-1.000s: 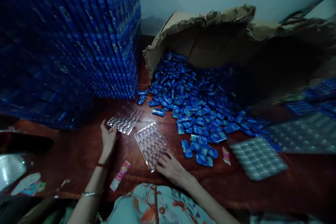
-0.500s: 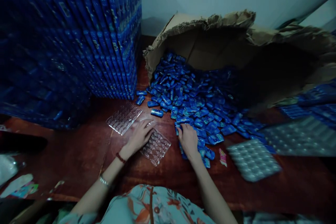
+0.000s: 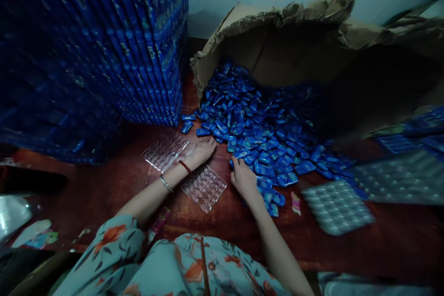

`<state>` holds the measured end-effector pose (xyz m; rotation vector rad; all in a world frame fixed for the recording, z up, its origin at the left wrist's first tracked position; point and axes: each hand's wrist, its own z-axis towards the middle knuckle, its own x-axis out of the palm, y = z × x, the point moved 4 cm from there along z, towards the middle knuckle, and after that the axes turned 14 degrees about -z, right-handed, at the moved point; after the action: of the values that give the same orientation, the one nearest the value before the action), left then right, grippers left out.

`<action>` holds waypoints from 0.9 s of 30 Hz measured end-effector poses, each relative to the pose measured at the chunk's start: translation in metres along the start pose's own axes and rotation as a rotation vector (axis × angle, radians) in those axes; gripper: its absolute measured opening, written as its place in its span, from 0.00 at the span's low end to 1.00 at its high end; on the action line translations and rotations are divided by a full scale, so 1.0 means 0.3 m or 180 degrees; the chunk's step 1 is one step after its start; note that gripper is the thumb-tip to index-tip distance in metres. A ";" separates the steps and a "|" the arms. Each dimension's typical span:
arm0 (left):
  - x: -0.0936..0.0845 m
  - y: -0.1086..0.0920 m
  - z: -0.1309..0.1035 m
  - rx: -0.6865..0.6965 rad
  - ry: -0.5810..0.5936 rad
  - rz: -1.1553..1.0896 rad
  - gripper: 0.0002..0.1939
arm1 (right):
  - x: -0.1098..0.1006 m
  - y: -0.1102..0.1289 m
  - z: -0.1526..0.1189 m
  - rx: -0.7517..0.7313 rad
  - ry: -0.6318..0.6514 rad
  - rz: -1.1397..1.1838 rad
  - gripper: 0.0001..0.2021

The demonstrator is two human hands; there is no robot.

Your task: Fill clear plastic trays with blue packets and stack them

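My left hand (image 3: 204, 151) reaches over the table by the front edge of a heap of small blue packets (image 3: 263, 143). Its fingers are bent downward, and whatever lies under them is hidden. Below that wrist is a clear plastic tray with leaf-shaped hollows (image 3: 205, 188); a second clear tray (image 3: 165, 150) lies to its left. At the heap's near left edge, my right hand (image 3: 244, 179) has its thumb and fingers closed around a small blue packet (image 3: 231, 163), of which only a bit shows.
A torn cardboard box (image 3: 277, 51) lies on its side behind the heap. Tall stacks of filled blue packs (image 3: 138, 55) rise at the left. Grey moulded trays (image 3: 338, 207) lie at the right, near a pink wrapper (image 3: 295, 203). Scraps (image 3: 38, 236) lie at the table's left front.
My left hand has moved forward and right, off the clear tray and over the spot where a single blue packet lay. My right hand has shifted slightly left, its fingers drawn together.
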<state>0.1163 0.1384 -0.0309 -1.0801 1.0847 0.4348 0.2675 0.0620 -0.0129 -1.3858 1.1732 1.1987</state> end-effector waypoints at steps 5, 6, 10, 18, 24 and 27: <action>-0.095 0.071 -0.052 0.0067 -0.0407 -0.0626 0.16 | 0.032 -0.019 -0.121 0.0470 -0.0272 0.2521 0.19; -0.115 0.085 -0.071 0.0013 -0.0638 -0.1057 0.17 | 0.051 0.004 -0.148 0.0466 -0.0202 0.2960 0.19; -0.114 0.139 -0.175 -0.0693 -0.1002 -0.2930 0.20 | 0.132 0.106 -0.213 0.0158 0.0273 0.3631 0.19; -0.068 0.126 -0.346 -0.0931 -0.0662 -0.2498 0.15 | 0.071 0.016 -0.104 -0.0775 0.0912 0.2937 0.16; -0.043 0.130 -0.391 -0.1107 -0.0995 -0.2606 0.16 | 0.020 0.022 -0.055 -0.0294 -0.0105 0.2828 0.14; -0.034 0.124 -0.391 -0.0940 -0.0947 -0.2561 0.15 | 0.036 0.075 -0.060 -0.0631 -0.0483 0.2143 0.12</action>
<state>0.0261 0.0554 -0.0467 -1.5487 0.2685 0.0947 0.2478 0.0407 -0.0233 -1.0309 1.4971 1.8957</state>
